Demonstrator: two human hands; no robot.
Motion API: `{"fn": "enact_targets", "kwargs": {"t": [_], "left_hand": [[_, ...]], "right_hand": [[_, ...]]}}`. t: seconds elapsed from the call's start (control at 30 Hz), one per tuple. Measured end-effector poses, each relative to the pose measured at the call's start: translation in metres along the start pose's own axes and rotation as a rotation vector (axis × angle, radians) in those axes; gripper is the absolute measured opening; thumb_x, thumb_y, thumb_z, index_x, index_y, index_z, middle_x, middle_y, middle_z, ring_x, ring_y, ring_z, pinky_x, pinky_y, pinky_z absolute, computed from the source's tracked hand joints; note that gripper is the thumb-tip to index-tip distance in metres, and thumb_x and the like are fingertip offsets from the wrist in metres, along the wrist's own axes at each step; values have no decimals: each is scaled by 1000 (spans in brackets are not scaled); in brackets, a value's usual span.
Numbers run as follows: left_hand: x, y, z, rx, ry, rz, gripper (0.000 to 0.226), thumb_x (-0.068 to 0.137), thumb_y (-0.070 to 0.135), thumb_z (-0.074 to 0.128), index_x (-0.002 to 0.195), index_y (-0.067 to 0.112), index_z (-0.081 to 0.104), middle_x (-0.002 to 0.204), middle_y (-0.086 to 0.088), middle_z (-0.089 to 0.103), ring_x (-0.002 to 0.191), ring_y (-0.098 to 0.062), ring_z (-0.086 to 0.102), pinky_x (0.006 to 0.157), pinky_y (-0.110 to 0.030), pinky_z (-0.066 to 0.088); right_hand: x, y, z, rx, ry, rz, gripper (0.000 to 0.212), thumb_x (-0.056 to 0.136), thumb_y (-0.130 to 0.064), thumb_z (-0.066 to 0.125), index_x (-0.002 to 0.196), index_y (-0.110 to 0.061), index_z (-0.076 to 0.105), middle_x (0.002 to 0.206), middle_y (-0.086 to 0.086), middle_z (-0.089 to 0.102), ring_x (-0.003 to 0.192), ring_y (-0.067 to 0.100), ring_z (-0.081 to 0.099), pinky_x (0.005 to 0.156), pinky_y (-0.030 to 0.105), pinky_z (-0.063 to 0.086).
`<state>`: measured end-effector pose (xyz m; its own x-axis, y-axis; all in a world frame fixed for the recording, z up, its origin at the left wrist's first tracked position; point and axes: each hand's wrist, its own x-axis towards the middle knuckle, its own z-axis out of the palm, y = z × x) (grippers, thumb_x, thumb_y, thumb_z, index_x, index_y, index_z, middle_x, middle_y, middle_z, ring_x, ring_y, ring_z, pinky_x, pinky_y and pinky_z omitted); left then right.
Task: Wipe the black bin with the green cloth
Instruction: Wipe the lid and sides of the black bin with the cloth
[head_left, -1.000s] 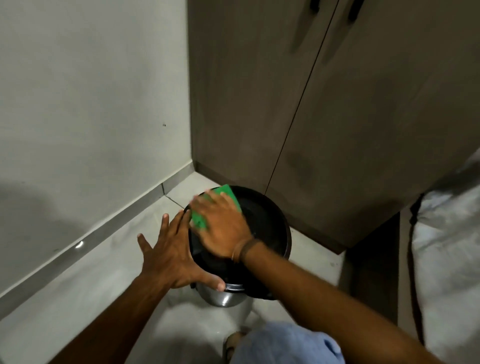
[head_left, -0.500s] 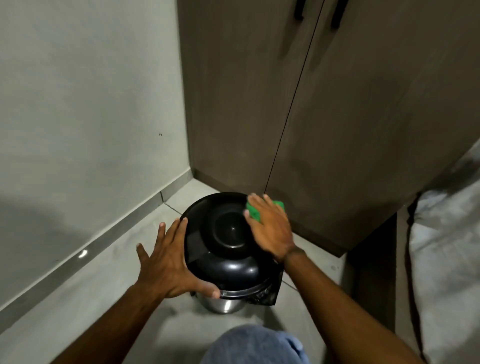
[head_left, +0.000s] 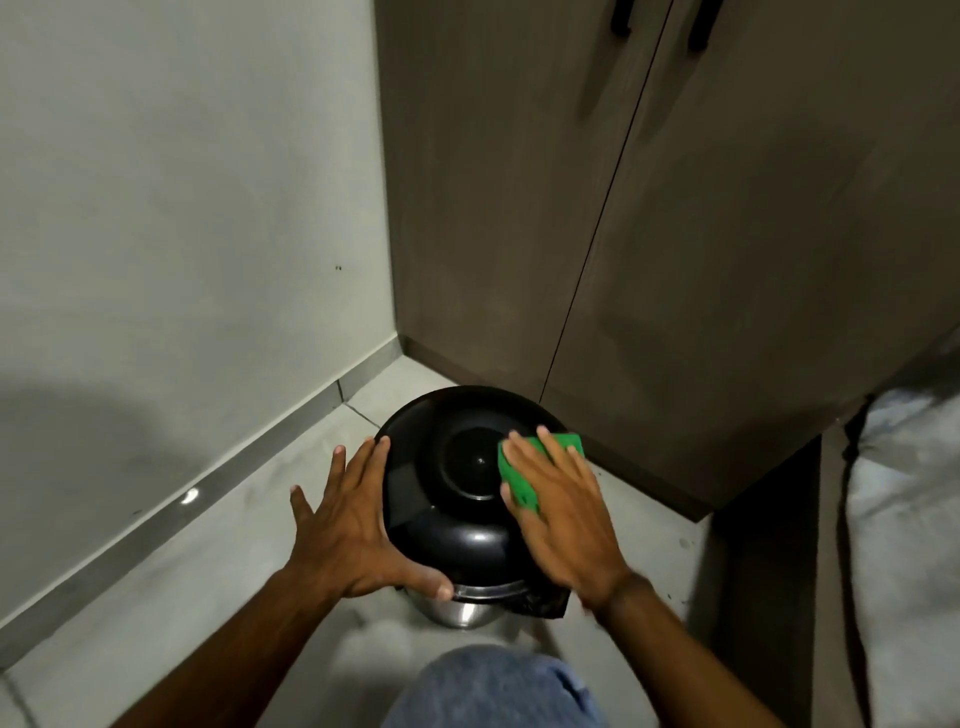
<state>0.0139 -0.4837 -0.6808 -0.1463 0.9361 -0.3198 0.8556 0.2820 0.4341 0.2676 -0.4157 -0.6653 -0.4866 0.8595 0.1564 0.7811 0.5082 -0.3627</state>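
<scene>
Likely light, slick: round black plastic-lidded bin (head_left: 457, 499); left hand (head_left: 358, 525) flat, steadying; right hand (head_left: 558, 514) flat, pressing soft green cloth (head_left: 519, 480).

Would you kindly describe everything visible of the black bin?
The round black bin has a glossy domed plastic-looking lid with a circular recess, shut, over a shiny metal body. It stands upright on the floor by the brown cabinet. The left hand braces its side; the right hand presses a green cloth on the lid.

The black bin (head_left: 462, 499) stands upright on the floor in the corner, its domed glossy lid shut. The green cloth (head_left: 522, 480) lies flat on the lid's right side.
</scene>
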Motion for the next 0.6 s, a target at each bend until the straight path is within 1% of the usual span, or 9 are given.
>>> {"fn": "enact_targets", "kwargs": {"t": [0.1,0.23,0.27,0.33,0.4,0.43,0.5,0.57,0.6], "left_hand": [[1,1,0,18,9,-17,190,12,109,63,163,34,-23,178,6,-17,164,-27,-22,127,-77,4],[2,-2,4,71,14,-37,184,22,103,70,164,33,-25,178,9,-22,163,-24,-26,127,-76,1],[3,-3,5,77,29,-28,177,32,98,73,165,33,-24,178,9,-21,163,-24,-26,127,-77,2],[3,-5,7,72,75,-5,170,41,96,75,165,33,-23,178,9,-18,163,-24,-24,127,-77,3],[4,-4,9,55,88,-8,180,28,107,67,164,33,-23,179,7,-14,164,-25,-20,127,-77,5],[5,-5,9,42,79,-17,186,18,112,61,164,33,-23,180,6,-13,165,-25,-18,126,-76,5],[5,-7,9,34,54,-6,192,10,114,56,163,32,-26,180,4,-14,165,-27,-17,126,-76,4],[4,-8,4,63,1,26,191,15,115,55,163,28,-30,178,0,-20,164,-31,-19,127,-77,4],[2,-6,-1,80,-16,45,190,18,116,54,162,27,-33,177,-2,-25,163,-32,-22,127,-76,2]], "right_hand": [[58,-33,13,-93,-50,-40,56,106,-46,40,159,-28,37,169,-10,32,160,14,14,131,42,8],[21,-57,47,-13,-62,-345,59,103,-51,41,158,-29,38,168,-10,35,160,13,18,131,40,9],[0,-53,49,-13,-66,-410,60,100,-54,45,156,-31,39,166,-12,37,159,12,21,130,39,14],[-37,-34,44,-181,-64,-533,58,96,-52,52,151,-35,41,161,-14,40,154,15,31,124,41,35],[-64,-8,35,-253,-39,-581,38,110,-37,30,147,-37,39,158,-15,40,153,15,28,121,37,37],[-73,3,28,-191,-55,-549,41,113,-36,20,148,-38,40,159,-16,42,154,11,26,124,33,30],[-87,20,10,224,-91,-335,45,111,-42,29,151,-38,47,159,-16,48,155,6,28,123,21,21],[-78,35,-13,767,-100,82,42,106,-36,47,146,-32,58,156,-11,54,153,8,36,122,17,26],[-65,39,-23,992,-34,305,38,105,-28,51,140,-27,64,152,-5,58,149,12,43,118,17,35]]}}
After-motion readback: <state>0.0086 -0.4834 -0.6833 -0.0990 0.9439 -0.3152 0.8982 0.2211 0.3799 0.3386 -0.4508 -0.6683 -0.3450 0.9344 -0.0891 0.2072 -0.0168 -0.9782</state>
